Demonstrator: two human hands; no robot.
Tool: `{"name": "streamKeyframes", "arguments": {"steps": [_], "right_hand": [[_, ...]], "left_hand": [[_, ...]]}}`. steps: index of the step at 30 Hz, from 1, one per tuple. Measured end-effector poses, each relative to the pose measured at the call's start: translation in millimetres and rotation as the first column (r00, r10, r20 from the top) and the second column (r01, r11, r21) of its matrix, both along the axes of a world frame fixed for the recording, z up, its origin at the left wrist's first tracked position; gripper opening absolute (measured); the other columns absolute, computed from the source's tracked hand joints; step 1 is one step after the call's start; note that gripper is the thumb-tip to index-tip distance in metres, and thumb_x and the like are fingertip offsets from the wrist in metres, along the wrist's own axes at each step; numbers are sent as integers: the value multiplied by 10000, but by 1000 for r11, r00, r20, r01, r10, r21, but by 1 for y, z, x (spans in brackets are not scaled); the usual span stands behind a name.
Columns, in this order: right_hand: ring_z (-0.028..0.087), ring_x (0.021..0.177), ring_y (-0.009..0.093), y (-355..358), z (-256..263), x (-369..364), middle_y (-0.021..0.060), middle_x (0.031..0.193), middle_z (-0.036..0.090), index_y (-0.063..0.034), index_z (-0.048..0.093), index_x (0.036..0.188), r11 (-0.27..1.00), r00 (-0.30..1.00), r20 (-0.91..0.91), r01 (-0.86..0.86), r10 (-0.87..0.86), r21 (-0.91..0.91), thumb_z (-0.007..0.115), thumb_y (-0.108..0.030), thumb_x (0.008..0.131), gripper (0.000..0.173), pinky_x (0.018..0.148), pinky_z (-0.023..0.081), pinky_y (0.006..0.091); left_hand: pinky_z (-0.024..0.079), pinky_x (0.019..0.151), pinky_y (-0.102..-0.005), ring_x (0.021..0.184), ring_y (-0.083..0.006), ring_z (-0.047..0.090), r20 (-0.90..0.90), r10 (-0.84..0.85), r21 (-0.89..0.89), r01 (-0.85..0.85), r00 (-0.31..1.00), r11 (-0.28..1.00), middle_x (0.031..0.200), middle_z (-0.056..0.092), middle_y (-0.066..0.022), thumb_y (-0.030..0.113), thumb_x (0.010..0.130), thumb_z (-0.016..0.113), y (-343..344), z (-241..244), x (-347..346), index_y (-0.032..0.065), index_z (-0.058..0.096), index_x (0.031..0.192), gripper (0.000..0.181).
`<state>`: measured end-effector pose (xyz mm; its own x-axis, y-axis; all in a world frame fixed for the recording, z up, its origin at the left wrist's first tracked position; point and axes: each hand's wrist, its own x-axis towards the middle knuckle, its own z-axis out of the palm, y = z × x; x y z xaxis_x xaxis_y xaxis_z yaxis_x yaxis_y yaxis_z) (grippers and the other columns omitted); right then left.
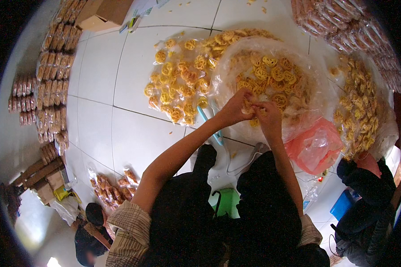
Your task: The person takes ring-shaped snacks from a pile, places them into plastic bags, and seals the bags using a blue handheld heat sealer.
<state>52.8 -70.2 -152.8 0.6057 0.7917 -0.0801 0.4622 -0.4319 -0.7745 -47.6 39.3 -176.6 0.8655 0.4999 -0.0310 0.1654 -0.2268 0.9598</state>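
Note:
My left hand (237,106) and my right hand (268,116) meet over the near left side of a large clear plastic bag (324,90) filled with yellow and orange curly crackers (277,75). Fingers of both hands pinch a small clear plastic packet (249,106) that seems to hold crackers; its outline is partly hidden by the fingers. Left of the big bag, filled clear packets of crackers (173,80) lie on the tiles. Below my left forearm lies a light-blue hand sealer or similar long tool (217,135) with a cord. A pink plastic bag (315,145) touches the big bag's near right side.
Stacked packaged snacks (53,66) line the left wall; more are piled at upper right (351,23). Another big cracker bag (361,106) stands right. A cardboard box (103,15) is at top left. A green container (229,202) sits between my legs. Other people are at lower left and right.

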Motion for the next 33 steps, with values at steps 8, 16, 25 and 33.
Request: {"name": "streamKeyframes", "arguments": {"steps": [8, 16, 25, 33], "right_hand": [[558, 770, 227, -4, 1, 5, 95, 804, 596, -44, 623, 811, 992, 992, -24, 123, -123, -18, 612, -212, 743, 181, 718, 415, 336], [547, 683, 247, 3, -6, 22, 120, 773, 587, -31, 624, 822, 943, 944, -44, 328, -326, 55, 584, -220, 774, 199, 648, 424, 369], [568, 767, 267, 23, -79, 62, 134, 831, 605, -37, 596, 961, 862, 959, 272, 65, 86, -504, 519, -306, 816, 315, 710, 432, 363], [498, 954, 311, 47, -77, 53, 187, 968, 556, 12, 543, 1018, 873, 953, 294, 84, 70, -481, 506, -273, 826, 345, 834, 392, 389]], "left_hand": [[440, 803, -286, 906, -173, 528, -85, 206, -784, -193, 975, 591, 916, 519, -86, 139, 773, 612, -10, -6, 0, 22, 418, 1072, 375], [473, 773, -284, 821, -143, 551, -204, 230, -723, -305, 952, 620, 906, 557, -78, 186, 800, 589, -1, -27, 1, 5, 490, 926, 242], [470, 803, -299, 905, -183, 549, -165, 354, -815, -330, 920, 476, 996, 539, -71, 191, 841, 530, -3, -24, -5, 20, 481, 977, 223], [462, 840, -304, 920, -196, 545, -205, 329, -811, -348, 922, 470, 1001, 527, -83, 208, 857, 502, -1, -30, -8, 6, 456, 986, 244]]}}
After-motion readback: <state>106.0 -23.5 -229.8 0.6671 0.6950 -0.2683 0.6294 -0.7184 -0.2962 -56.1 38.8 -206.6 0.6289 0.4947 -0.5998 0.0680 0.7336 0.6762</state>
